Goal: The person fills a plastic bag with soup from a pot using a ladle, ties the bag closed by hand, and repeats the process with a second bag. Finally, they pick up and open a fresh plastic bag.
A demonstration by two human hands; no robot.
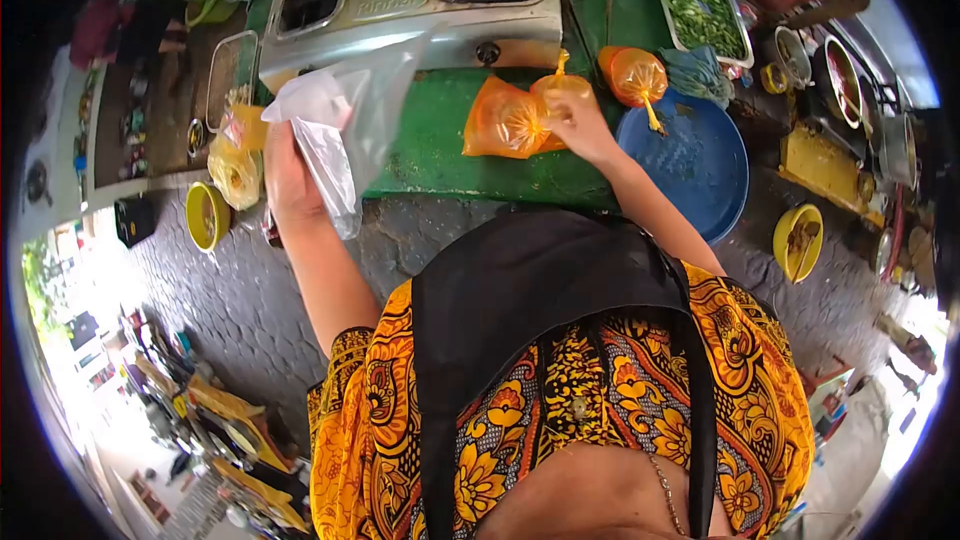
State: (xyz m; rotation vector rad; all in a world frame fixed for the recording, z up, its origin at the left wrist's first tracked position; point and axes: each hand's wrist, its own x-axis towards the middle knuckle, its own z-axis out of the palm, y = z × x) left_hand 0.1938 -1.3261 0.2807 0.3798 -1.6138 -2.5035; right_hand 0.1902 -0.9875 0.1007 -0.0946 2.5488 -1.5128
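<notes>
My left hand is closed around a clear plastic bag, which stands up and out to the right over the green table's front edge. White, paper-like material shows at the bag's near end. My right hand has its fingers pinched at a tied orange plastic bag. Just left of it, another orange bag with a gathered yellow tie lies on the green table. To the right of that hand sits a rounder orange bag, also tied in yellow.
A gas stove stands along the table's far side. At right are a blue basin, a tray of chopped greens and a blue-grey cloth. Yellow bowls lie on either side, lower down. Dark paving covers the floor.
</notes>
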